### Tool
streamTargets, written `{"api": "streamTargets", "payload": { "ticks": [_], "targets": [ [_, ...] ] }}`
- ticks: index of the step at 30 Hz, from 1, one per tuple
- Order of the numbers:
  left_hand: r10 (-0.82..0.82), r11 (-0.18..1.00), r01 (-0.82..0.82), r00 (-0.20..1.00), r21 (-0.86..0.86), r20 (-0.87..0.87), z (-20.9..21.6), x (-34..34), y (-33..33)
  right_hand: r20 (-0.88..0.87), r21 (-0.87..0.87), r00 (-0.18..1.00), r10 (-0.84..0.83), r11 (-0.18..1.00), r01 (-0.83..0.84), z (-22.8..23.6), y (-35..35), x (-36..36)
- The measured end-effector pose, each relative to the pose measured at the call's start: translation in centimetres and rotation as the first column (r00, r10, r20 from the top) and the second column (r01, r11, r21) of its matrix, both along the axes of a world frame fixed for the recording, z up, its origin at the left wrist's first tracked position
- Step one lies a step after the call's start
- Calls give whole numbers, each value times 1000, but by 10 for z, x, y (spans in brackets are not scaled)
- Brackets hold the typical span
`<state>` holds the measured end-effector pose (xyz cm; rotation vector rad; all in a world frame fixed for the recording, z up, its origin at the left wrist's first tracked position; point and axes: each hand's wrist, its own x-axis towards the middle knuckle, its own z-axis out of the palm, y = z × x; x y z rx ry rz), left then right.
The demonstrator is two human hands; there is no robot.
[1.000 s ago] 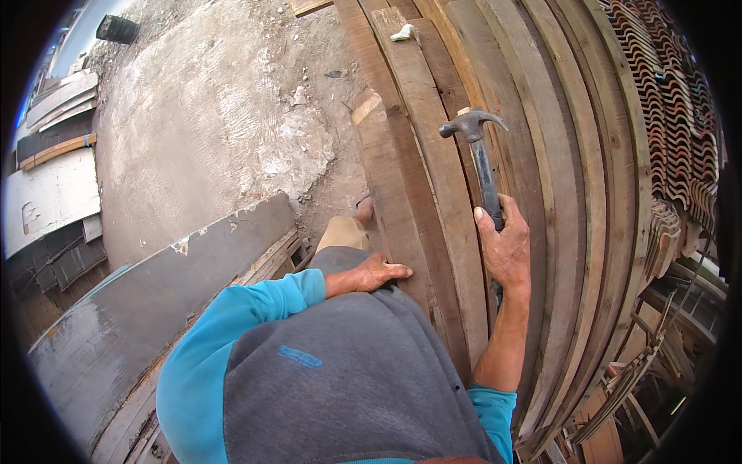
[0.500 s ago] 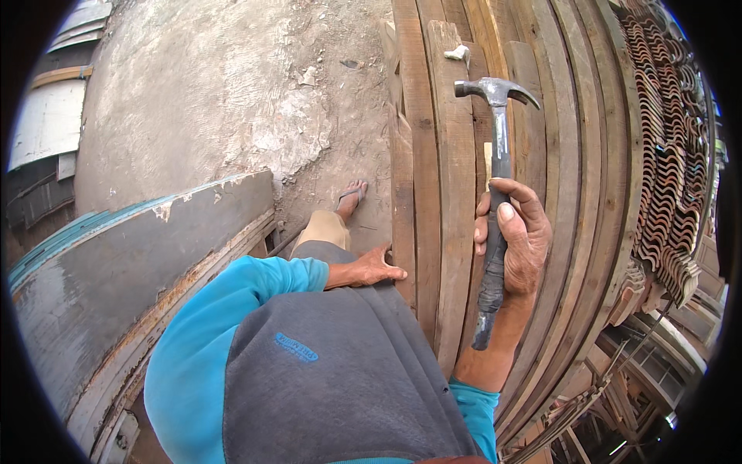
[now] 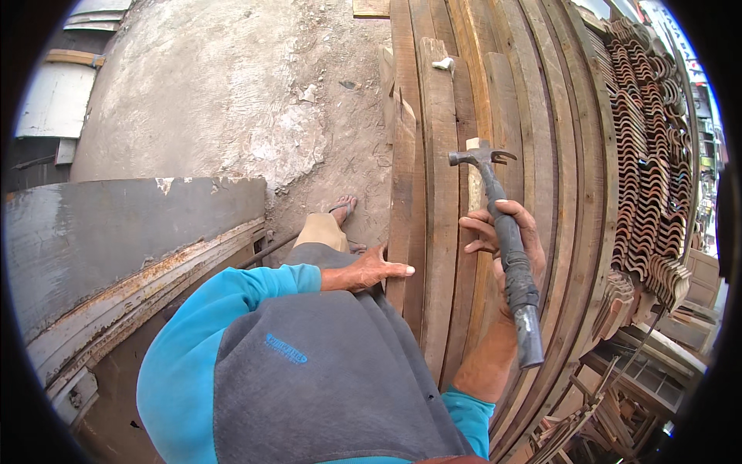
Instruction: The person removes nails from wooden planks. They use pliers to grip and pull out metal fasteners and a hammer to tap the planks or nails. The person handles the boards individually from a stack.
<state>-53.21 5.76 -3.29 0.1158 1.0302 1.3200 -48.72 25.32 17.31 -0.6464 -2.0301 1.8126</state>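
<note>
My right hand (image 3: 533, 241) holds a claw hammer (image 3: 510, 246) above a stack of long wooden beams (image 3: 440, 193). Dark wrapping covers part of its handle, and the metal head points away from me with the claw to the right. Some fingers of that hand stand off the handle while the rest keep hold of it. At the near left edge of the stack lies my left hand (image 3: 365, 271), its thumb stretched out over the outer beam; it holds nothing. Beneath the hammer, a pale narrow wood piece (image 3: 474, 185) lies among the beams.
A small white chunk (image 3: 443, 64) sits on one beam. Curved roof tiles (image 3: 649, 155) are stacked to the right, with wood scraps (image 3: 587, 417) below them. A large grey panel (image 3: 147, 232) stands on the left. My sandalled foot (image 3: 345, 207) is on rough ground (image 3: 209, 100).
The hammer's head has come down closer to me, and its handle end has swung right. My right fingers have loosened around the handle. My left hand stays on the beam edge.
</note>
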Motion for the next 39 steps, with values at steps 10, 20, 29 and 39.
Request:
{"api": "streamTargets", "payload": {
  "ticks": [10,20,29,39],
  "targets": [
    [48,993,-63,989,104,141,24,21,10,-254,235,956,-149,949,211,38,56,-18],
    [-136,989,139,989,48,-64,44,4,7,-226,-94,967,119,985,-143,69,77,-215],
    [-147,983,161,979,88,-142,51,-11,1,93,3,958,270,962,-272,56,54,-325],
    [-203,971,220,965,92,-168,54,-7,0,209,-122,915,346,937,-327,47,62,-353]
  ]
}}
